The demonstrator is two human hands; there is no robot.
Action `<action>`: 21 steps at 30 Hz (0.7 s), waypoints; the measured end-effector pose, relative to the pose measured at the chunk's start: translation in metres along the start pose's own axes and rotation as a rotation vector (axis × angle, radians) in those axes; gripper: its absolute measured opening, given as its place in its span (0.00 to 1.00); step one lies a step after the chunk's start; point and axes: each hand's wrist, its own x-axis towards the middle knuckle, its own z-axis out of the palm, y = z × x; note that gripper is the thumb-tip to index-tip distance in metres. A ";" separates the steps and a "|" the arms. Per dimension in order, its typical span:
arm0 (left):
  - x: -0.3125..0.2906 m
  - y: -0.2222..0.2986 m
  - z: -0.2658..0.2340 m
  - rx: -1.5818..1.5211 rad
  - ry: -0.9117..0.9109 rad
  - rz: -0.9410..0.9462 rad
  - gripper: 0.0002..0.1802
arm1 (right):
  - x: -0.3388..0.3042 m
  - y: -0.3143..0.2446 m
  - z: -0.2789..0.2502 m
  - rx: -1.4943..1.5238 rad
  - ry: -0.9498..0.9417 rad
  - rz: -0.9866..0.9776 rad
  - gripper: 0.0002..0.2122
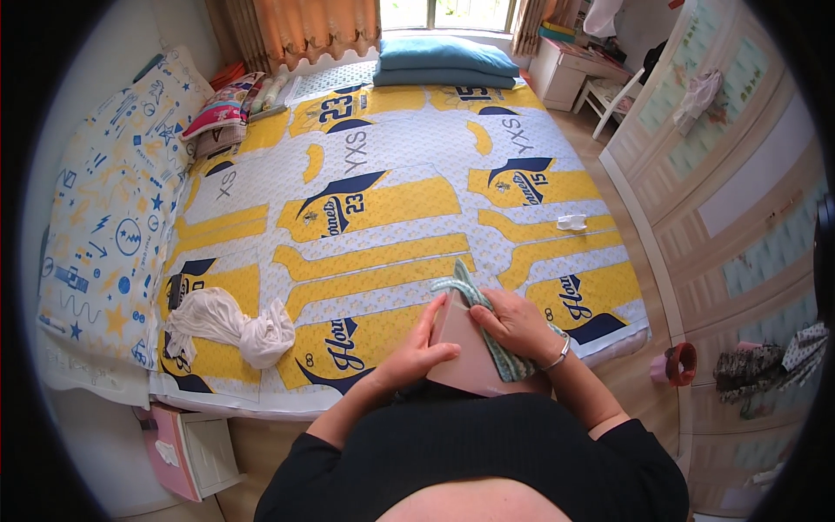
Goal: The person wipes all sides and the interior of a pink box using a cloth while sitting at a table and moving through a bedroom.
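A flat, pale pink slab with straight edges, perhaps a box or a book, is held in front of my body over the near edge of the bed. My left hand grips its left side, with the thumb lying on the top face. A green and white striped cloth lies along the slab's right part, and one end of it curls over the far corner. My right hand is closed on this cloth and presses it against the slab. A bracelet circles my right wrist.
The bed has a white, yellow and navy jersey-print cover. A crumpled white cloth and a small dark object lie at left. A small white item rests at right. Beyond are a folded blue quilt and a pink bin.
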 end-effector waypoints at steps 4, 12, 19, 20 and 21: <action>-0.006 -0.009 0.002 -0.007 0.063 0.020 0.47 | -0.022 0.029 -0.007 -0.034 -0.176 0.176 0.17; -0.015 0.002 0.004 0.092 0.136 0.093 0.47 | -0.061 0.073 0.011 0.503 0.144 0.401 0.15; -0.013 0.001 0.005 0.131 0.176 0.078 0.47 | -0.059 0.053 0.022 0.077 0.411 0.022 0.12; -0.013 0.001 0.006 0.135 0.174 0.074 0.47 | -0.060 0.051 0.021 0.052 0.391 0.014 0.13; -0.013 0.002 0.008 0.118 0.173 0.074 0.47 | -0.060 0.048 0.018 0.055 0.392 0.014 0.13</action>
